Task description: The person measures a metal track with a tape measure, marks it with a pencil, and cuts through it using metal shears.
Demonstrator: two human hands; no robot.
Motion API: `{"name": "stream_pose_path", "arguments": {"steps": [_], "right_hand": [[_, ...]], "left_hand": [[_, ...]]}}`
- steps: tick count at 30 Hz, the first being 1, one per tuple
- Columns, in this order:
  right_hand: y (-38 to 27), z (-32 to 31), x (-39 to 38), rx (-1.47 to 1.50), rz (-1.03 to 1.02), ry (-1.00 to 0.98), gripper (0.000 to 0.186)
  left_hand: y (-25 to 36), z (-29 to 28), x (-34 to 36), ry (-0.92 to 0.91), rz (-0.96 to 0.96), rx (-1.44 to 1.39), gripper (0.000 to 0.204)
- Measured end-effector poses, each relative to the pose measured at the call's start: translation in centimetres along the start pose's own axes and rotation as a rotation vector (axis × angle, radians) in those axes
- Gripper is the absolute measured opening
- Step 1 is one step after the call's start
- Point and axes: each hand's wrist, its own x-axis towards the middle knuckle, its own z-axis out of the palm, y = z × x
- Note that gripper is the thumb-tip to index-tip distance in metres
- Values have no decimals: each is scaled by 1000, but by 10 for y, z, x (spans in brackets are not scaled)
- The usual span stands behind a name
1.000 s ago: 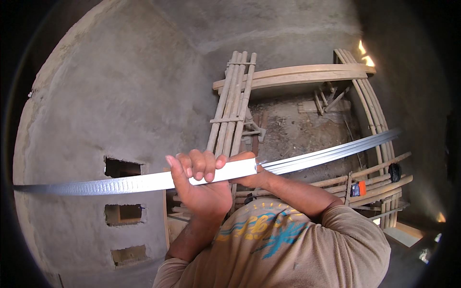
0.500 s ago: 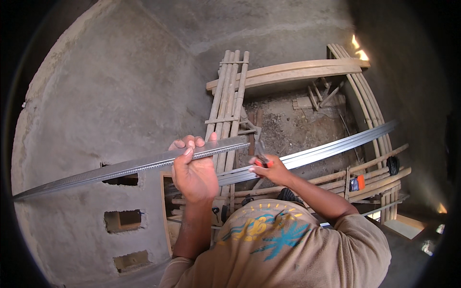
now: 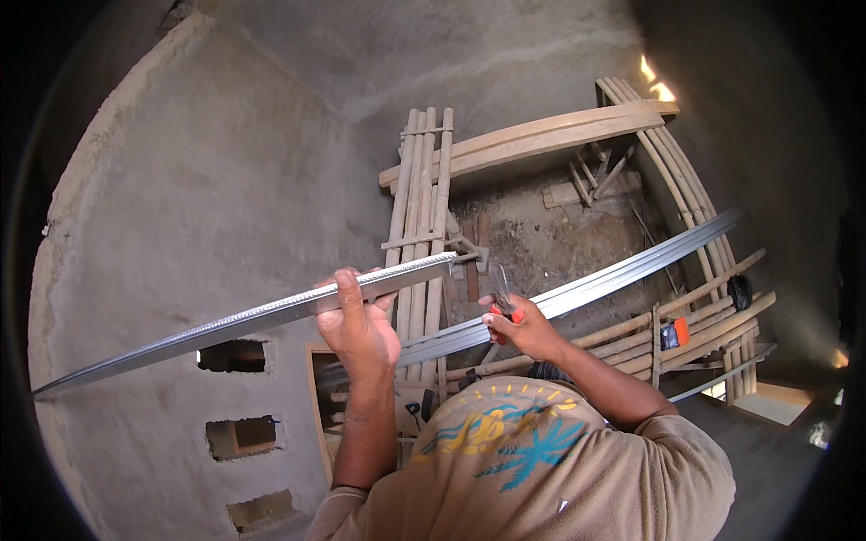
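Note:
A long, thin metal angle strip (image 3: 234, 325) with a perforated edge slants across the left side, its far-left end by the grey wall. My left hand (image 3: 361, 334) is closed round it near its right end, thumb over the upper edge. My right hand (image 3: 528, 332) grips red-handled snips (image 3: 502, 287), their metal jaws pointing up and away. The jaws are to the right of the strip's end, apart from it. Beyond and beneath my right hand lie several long silver metal profiles (image 3: 622, 269), side by side.
Bamboo pole scaffolding (image 3: 420, 180) surrounds a drop to the dirt floor (image 3: 532, 234). Wooden planks (image 3: 541, 144) span its far side. An orange and dark object (image 3: 675, 333) sits on the poles at right. The left wall (image 3: 180, 225) has rectangular openings (image 3: 233, 356).
My left hand has turned the strip over, so its perforated edge now faces up. The snips in my right hand have swung slightly right, and their jaws show more plainly.

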Motion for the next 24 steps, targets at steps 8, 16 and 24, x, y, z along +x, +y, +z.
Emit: {"name": "stream_pose_path", "arguments": {"steps": [8,16,24], "right_hand": [[-40,18,-11,-159,-157,57,27],[-43,27,3,-207,-179,57,19],[-29,27,2,-359,-377,193,20]], "left_hand": [[-4,9,-3,25,21,17,30],[-2,15,-3,9,15,54,34],[-2,24,-3,27,-17,84,37]]}}
